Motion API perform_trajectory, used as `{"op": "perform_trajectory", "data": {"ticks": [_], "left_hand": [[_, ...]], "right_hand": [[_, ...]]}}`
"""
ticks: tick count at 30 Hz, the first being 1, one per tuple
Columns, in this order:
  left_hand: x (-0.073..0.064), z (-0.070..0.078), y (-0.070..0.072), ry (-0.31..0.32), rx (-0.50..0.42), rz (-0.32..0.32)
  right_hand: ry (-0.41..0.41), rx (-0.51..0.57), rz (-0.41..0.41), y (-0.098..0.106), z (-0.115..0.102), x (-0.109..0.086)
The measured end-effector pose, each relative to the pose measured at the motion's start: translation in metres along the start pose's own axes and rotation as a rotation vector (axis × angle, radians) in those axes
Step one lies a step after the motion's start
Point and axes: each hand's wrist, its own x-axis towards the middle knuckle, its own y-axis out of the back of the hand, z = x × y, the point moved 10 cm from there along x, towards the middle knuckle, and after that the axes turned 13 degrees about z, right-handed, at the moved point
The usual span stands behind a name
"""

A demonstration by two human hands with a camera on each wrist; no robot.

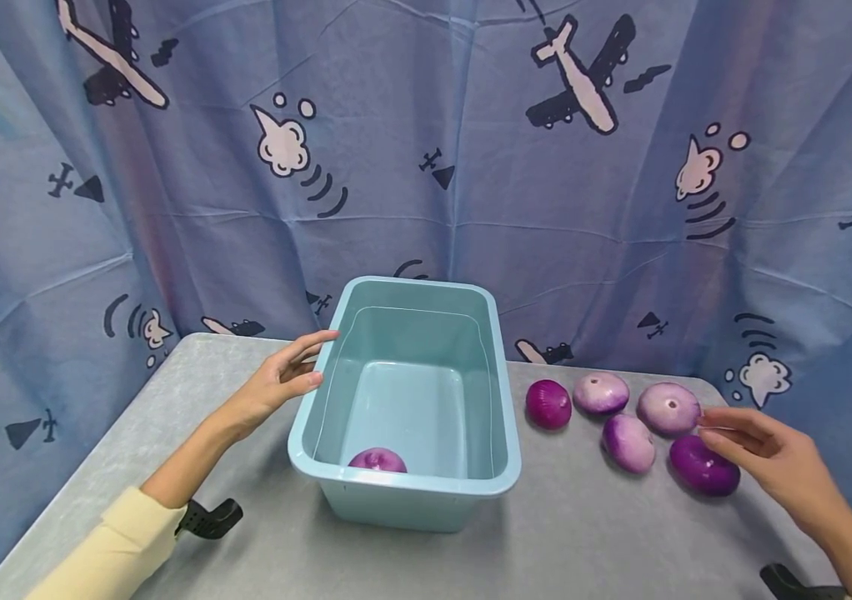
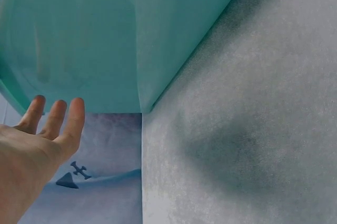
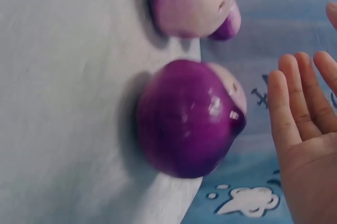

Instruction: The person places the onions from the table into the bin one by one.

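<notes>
A light blue plastic bin (image 1: 414, 486) stands on the table, with a purple onion (image 1: 378, 460) inside near its front wall. My left hand (image 1: 276, 385) is at the bin's left rim, fingers extended toward it; in the left wrist view these fingers (image 2: 75, 121) are spread beside the bin's wall (image 2: 79, 39). At the right, my right hand (image 1: 774, 462) hovers beside a dark purple onion (image 1: 705, 465) and a paler onion (image 1: 669, 408). The right wrist view shows its fingers (image 3: 297, 95) loosely straight, apart from the dark onion (image 3: 184, 121), holding nothing.
Left of the right hand lie more onions: a magenta one (image 1: 548, 404), a pale one (image 1: 601, 392) and a purple-white one (image 1: 628, 443). They sit on a grey table (image 1: 583, 542). A blue curtain (image 1: 396, 167) with airplane prints hangs behind it.
</notes>
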Motion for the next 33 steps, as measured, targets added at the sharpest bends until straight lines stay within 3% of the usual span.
{"op": "perform_trajectory", "data": {"ticks": [5,15,26,33], "left_hand": [[0.000,-0.001,0.000,-0.004,0.002,-0.003],[0.000,-0.001,0.000,-0.004,0.000,-0.003],[0.000,-0.001,-0.001,-0.008,-0.005,-0.013],[0.000,0.000,-0.001,-0.023,-0.007,-0.019]], "right_hand": [[-0.026,-0.036,0.047,0.008,0.014,-0.004],[-0.065,-0.085,0.056,0.004,0.041,-0.018],[-0.296,-0.176,-0.108,-0.018,0.073,-0.022],[-0.305,-0.261,-0.155,-0.019,0.085,-0.024]]}}
